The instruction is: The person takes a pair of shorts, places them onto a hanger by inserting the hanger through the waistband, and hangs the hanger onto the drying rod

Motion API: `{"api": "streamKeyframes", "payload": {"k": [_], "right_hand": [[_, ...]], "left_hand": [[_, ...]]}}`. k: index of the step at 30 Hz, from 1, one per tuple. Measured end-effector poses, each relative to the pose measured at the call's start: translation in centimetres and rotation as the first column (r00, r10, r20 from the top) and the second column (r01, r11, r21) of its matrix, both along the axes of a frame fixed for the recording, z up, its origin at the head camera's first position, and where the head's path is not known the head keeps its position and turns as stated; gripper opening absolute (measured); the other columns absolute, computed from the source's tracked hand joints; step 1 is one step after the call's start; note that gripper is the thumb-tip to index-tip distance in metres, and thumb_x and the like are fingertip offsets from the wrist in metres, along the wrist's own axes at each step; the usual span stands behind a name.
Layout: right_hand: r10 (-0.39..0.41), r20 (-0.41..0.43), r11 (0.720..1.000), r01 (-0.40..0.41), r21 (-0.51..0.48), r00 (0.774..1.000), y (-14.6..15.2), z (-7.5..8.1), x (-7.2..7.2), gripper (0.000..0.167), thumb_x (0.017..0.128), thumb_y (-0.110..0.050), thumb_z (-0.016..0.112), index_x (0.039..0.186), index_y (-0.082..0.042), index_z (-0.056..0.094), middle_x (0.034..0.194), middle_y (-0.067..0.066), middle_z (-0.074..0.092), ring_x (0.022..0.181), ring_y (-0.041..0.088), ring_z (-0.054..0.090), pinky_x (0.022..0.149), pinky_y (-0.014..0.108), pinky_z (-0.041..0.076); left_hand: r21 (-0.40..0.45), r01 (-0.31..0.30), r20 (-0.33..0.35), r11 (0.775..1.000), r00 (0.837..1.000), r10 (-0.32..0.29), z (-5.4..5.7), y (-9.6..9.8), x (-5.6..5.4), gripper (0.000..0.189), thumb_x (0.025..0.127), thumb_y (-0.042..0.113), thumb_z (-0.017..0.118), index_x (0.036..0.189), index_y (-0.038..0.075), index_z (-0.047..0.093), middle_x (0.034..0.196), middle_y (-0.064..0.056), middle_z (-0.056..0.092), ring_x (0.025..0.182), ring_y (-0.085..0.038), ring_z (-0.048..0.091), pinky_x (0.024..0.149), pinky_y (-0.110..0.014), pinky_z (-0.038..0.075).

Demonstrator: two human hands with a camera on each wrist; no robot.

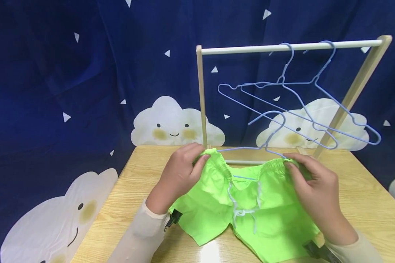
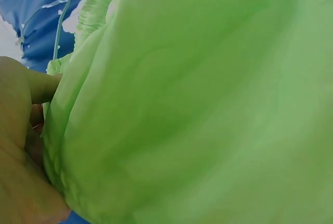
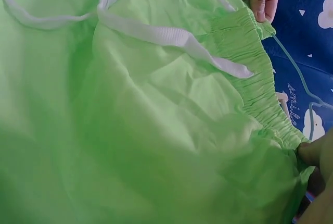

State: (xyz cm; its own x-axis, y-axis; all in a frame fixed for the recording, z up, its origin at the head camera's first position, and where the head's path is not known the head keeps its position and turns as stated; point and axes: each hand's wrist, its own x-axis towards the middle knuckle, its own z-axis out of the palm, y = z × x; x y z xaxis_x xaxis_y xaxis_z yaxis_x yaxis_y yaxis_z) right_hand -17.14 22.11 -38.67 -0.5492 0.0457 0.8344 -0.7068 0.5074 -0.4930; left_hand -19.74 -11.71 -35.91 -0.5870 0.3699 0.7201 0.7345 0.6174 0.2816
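Observation:
Bright green shorts with a gathered waistband and a white drawstring hang spread between both hands over the table. At the waistband's left corner my left hand pinches the cloth between thumb and fingers. My right hand grips the right corner the same way. A blue wire hanger stands up out of the waist, its hook free and its shoulders running to the two held corners. Part of its lower bar shows inside the waist opening; the cloth hides the rest. In the right wrist view the drawstring dangles in a loose bow.
Behind the shorts stands a small clothes rack with a white rail and wooden posts. Two blue wire hangers hang from the rail without clothes. The wooden table backs onto a dark blue curtain printed with clouds.

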Motion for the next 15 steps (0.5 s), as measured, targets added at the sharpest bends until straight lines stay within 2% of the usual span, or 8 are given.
{"api": "streamKeyframes", "payload": {"k": [9,15], "right_hand": [[0.004,-0.032,1.000,-0.004,0.014,0.999,0.3,0.1,-0.1,0.033,0.083,0.023,0.077,0.111,0.006,0.081,0.106,-0.006,0.080,0.092,-0.007,0.071,0.083,0.007,0.055],[-0.014,-0.043,1.000,0.015,0.015,0.999,0.7,0.3,-0.2,0.032,0.084,0.022,0.077,0.112,0.007,0.080,0.111,-0.008,0.079,0.098,-0.006,0.071,0.087,0.008,0.055]], "left_hand": [[0.033,0.002,-0.006,0.999,1.000,-0.001,0.3,-0.7,0.0,0.013,0.106,0.012,0.065,0.094,0.009,0.069,0.085,-0.003,0.064,0.080,-0.018,0.058,0.077,-0.035,0.053],[0.080,-0.002,-0.017,0.997,1.000,0.003,0.7,-1.4,-0.2,0.013,0.105,0.011,0.066,0.093,0.009,0.070,0.087,-0.003,0.068,0.085,-0.021,0.063,0.080,-0.037,0.055]]}}
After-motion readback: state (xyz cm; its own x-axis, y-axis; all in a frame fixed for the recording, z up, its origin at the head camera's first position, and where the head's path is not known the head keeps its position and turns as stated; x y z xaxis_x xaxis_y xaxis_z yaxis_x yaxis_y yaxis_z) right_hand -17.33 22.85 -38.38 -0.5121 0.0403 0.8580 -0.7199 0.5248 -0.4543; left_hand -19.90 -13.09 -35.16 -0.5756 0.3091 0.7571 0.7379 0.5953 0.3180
